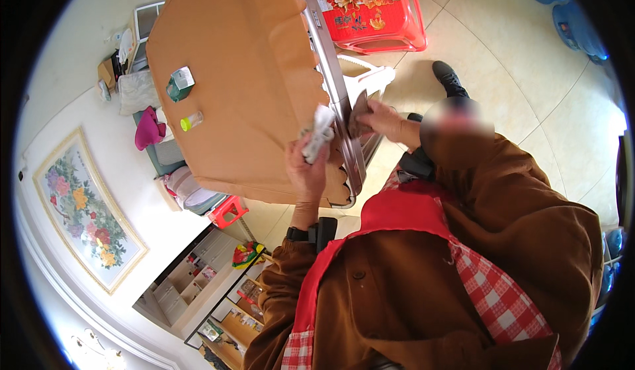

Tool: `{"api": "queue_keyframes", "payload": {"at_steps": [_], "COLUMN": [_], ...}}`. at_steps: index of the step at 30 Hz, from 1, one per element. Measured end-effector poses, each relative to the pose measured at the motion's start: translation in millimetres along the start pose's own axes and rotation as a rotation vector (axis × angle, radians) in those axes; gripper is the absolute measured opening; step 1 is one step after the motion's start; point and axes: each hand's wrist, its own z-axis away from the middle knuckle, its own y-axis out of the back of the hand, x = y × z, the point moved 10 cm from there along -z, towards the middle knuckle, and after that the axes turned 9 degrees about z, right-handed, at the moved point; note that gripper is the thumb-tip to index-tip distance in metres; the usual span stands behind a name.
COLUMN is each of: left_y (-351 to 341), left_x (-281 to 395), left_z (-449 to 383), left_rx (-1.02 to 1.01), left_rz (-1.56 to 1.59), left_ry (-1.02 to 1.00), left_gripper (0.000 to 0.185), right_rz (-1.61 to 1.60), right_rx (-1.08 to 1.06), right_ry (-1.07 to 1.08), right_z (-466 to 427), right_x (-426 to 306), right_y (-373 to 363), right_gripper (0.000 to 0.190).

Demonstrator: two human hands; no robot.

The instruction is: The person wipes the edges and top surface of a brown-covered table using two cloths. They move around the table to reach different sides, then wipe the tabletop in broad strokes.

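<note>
My left hand [306, 167] is closed around a crumpled whitish cloth [320, 136], blurred, above the near edge of a table covered in brown tablecloth [238, 92]. Just beyond the table's metal side rail [332, 67], my right hand [384, 121] grips a grey-brown cloth [359, 116]. That cloth hangs close to the rail; whether it touches is unclear. On the tabletop stand a green and white box [180, 84] and a small clear jar with a yellow-green lid [192, 121].
A red plastic stool [369, 15] with a flower print and a white plastic stool [364, 74] stand by the table. Blue water bottles [578, 27] are at the upper right. Cushions [198, 189] lie on a seat past the table, near a shelf unit [233, 315].
</note>
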Motion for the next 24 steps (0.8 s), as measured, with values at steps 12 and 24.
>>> {"api": "queue_keyframes", "payload": {"at_steps": [12,24], "left_y": [-44.4,-46.4], "left_x": [34.0,69.8], "left_z": [-58.6,-148.1], "left_rx": [-0.141,-0.078], "left_rz": [-0.46,-0.471], "left_ry": [-0.057,-0.187], "left_gripper": [0.049,0.059], "right_rz": [0.58,0.523], "right_rx": [0.299,0.315], "right_ry": [0.519,0.508], "right_z": [1.4,-12.9], "right_x": [-119.8,-179.2], "right_y": [-9.2,12.4], "right_gripper": [0.034,0.034]}}
